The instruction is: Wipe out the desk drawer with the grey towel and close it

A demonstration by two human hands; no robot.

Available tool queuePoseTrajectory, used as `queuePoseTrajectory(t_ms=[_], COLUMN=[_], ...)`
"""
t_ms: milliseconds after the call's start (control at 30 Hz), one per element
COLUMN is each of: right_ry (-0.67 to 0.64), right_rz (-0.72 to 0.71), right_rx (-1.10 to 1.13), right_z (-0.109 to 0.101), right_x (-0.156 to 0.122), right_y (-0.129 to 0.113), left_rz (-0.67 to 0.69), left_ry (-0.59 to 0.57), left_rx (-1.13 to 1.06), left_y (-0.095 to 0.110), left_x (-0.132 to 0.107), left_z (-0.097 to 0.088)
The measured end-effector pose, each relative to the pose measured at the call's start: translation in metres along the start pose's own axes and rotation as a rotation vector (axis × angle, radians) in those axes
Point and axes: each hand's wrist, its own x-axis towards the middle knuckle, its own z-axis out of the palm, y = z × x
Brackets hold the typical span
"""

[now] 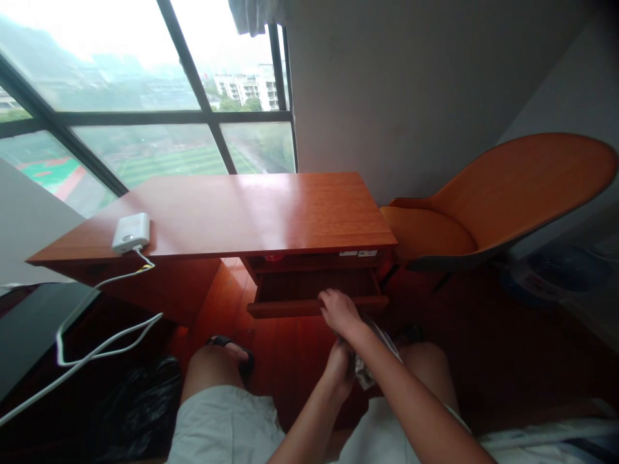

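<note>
My left hand is closed on a crumpled, striped, light-coloured cloth, which hangs below and behind my right forearm. Just above it, my right hand has its fingers bent together; whatever they hold, if anything, is hidden. In the picture the right fingers overlap the front edge of a pulled-out wooden drawer, but I cannot tell whether they touch it. The part of the drawer's inside that shows is dark and bare.
Above the drawer is a reddish wooden desk with a white power bank and its white cable. An orange chair stands at right. A black plastic bag lies at lower left. Windows are behind the desk.
</note>
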Motion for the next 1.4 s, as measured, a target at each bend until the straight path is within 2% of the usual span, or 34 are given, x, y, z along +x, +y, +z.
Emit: queuePoseTrajectory(t_ms=[200, 267, 367, 767, 1033, 1400], right_ry=[0.163, 0.174, 0.159, 0.174, 0.163, 0.159], right_rz=[-0.005, 0.008, 0.022, 0.084, 0.116, 0.175], right_rx=[-0.068, -0.095, -0.109, -0.159, -0.129, 0.072], right_z=[0.014, 0.018, 0.024, 0.028, 0.025, 0.023], right_x=[0.0, 0.004, 0.009, 0.012, 0.02, 0.036], right_y=[0.006, 0.006, 0.006, -0.004, -0.004, 0.003], left_rz=[0.166, 0.191, 0.221, 0.223, 0.236, 0.211], left_ry=[0.139, 0.181, 0.211, 0.269, 0.252, 0.259], left_rx=[0.064, 0.073, 0.065, 0.047, -0.005, -0.021], left_y=[0.039, 0.049, 0.058, 0.055, 0.056, 0.056], left_x=[-0.035, -0.045, -0.053, -0.05, -0.052, -0.053], left_z=[-0.083, -0.101, -0.115, -0.125, -0.128, -0.126])
